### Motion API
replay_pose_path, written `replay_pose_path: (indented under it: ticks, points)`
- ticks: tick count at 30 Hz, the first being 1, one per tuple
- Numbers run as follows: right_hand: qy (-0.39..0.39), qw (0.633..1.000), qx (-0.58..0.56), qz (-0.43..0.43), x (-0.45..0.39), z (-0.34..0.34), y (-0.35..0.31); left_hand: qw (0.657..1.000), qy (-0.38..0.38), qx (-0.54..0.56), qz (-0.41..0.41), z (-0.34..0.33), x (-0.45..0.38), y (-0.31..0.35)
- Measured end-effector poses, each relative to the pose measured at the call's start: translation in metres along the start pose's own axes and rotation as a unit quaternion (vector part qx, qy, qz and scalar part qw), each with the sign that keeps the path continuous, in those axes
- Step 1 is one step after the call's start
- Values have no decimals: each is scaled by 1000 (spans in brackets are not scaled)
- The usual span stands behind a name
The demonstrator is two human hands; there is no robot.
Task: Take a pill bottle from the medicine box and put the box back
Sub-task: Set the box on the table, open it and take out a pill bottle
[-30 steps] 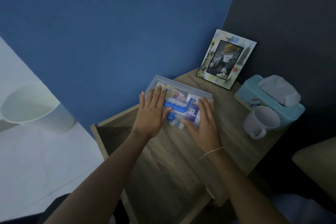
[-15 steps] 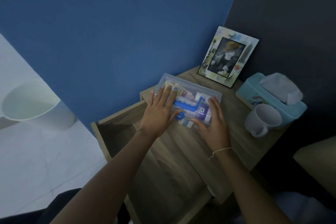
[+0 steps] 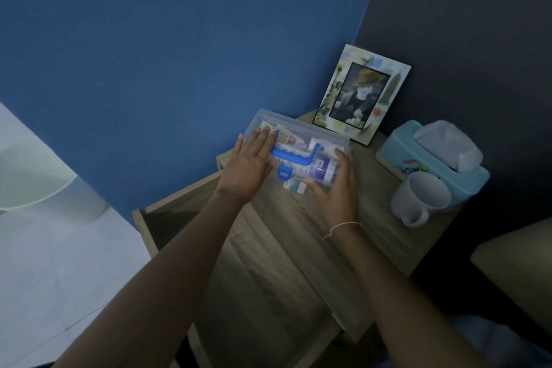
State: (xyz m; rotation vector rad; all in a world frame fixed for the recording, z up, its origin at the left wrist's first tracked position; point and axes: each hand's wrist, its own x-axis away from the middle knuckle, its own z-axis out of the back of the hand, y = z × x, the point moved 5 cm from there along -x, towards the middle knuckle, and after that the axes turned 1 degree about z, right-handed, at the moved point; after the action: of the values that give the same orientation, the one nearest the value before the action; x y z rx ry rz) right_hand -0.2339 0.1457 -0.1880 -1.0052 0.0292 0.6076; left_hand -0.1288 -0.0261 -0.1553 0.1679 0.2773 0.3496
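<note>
Both hands are being kept on the clear plastic medicine box with the blue handle and latch [image 3: 295, 152], which is being carried further back than a second ago; then it was hanging over the open wooden drawer [image 3: 185, 218], now it is being set on the wooden bedside table top [image 3: 373, 218], just beside the pale picture frame [image 3: 361, 95]; the box is judged to be out and ready for opening. The left hand [image 3: 248, 170] is being pressed flat, fingers spread, on the lid; the right hand [image 3: 337, 188] is being curled round the near right edge. Through the lid a purple-labelled bottle [image 3: 316, 172] and coloured packets are being shown; the latch is looking closed.
</note>
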Motion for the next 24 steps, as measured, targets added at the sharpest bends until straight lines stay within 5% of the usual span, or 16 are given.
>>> replay_pose_path:
  ticks: [9,20,24]
  points:
    - [34,967,236,88,5,3,-3,1000,15,-8,-2,-5,-2,-2]
    - [-62,963,244,91,-2,8,-18,1000,-22,-13,8,-4,2,2]
    - [-88,960,250,94,-1,11,-21,991,69,99,61,12,20,8]
